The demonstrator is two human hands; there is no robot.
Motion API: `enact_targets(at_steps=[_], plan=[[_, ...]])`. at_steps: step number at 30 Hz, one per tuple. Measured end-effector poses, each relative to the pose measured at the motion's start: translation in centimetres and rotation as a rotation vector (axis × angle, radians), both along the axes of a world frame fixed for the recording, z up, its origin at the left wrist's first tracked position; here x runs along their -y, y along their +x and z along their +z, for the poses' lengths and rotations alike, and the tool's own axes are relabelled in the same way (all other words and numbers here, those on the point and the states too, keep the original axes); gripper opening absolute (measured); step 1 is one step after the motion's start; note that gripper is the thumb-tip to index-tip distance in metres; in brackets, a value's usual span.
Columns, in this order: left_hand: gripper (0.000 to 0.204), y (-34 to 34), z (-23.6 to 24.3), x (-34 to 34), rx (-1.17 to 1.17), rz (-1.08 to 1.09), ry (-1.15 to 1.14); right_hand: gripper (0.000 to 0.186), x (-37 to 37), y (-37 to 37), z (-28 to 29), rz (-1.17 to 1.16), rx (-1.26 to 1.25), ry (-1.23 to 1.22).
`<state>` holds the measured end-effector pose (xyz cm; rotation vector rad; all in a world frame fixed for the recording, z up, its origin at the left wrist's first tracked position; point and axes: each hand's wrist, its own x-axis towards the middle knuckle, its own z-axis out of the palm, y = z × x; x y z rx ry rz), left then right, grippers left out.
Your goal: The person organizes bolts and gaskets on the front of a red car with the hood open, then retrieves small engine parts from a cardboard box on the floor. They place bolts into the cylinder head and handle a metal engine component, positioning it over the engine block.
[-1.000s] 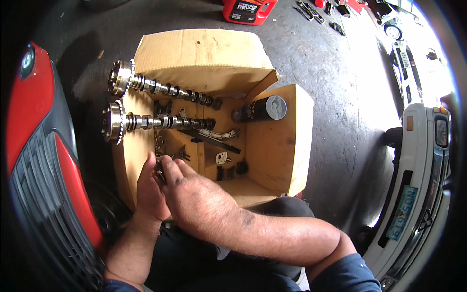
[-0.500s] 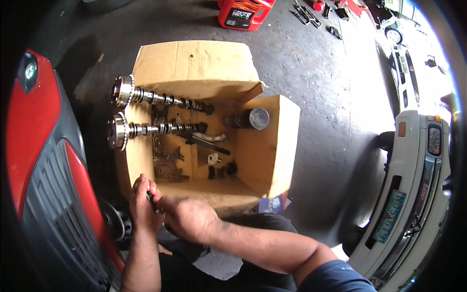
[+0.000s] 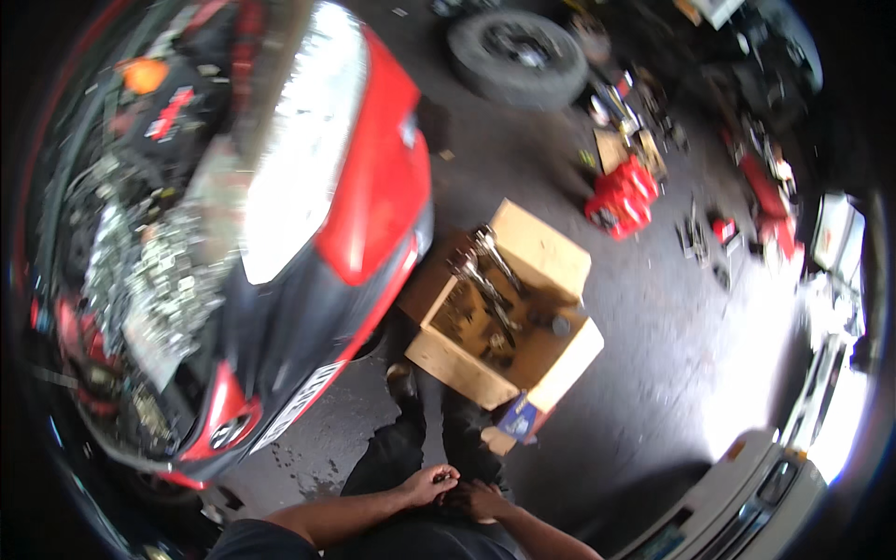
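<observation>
My left hand [image 3: 427, 487] is in front of my waist, its fingers curled around something small and dark that I cannot make out. Close beside it, my right hand [image 3: 483, 501] is low against my dark trousers, its fingertips blurred and partly lost against the cloth. Farther ahead on the floor stands an opened cardboard box [image 3: 457, 371]. Two camshafts [image 3: 495, 257] lean over its left side, with their gear ends raised. Inside are a dark cylinder with a grey end [image 3: 560, 325] and several small metal parts, too blurred to name.
A red car [image 3: 378, 187] with its engine bay exposed fills the left. Beyond the box are a red jug [image 3: 623, 198], a wheel [image 3: 518, 58] and scattered tools [image 3: 693, 233]. A blue carton [image 3: 519, 417] touches the box's near corner. A white vehicle [image 3: 747, 495] stands at right.
My view has risen and swung left, so the box looks smaller and more of the red car shows. Both hands have drawn back from the box's near edge to my waist.
</observation>
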<state>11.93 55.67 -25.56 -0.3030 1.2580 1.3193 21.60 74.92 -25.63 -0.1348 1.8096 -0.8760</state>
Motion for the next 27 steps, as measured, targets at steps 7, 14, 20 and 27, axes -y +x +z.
enact_targets(at_steps=[7, 14, 20, 27], plan=[[0.016, -7.0, 10.7, 6.6, -0.051, 0.373, 0.117, 0.048, 1.5, -10.4, 10.4, -0.615, 0.343, -0.372], [0.018, -4.9, 15.2, 15.8, 0.042, 1.031, 0.246, 0.042, 15.7, -16.6, 17.8, -0.606, 0.421, -0.488], [0.035, 1.8, 16.7, 28.8, 0.054, 1.144, 0.474, 0.038, 27.7, -12.3, 19.1, -0.228, 0.194, -0.471], [0.048, 1.5, 21.2, 40.6, -0.209, 1.280, 0.532, 0.043, 39.9, -12.5, 23.1, -0.476, 0.385, -0.655]])
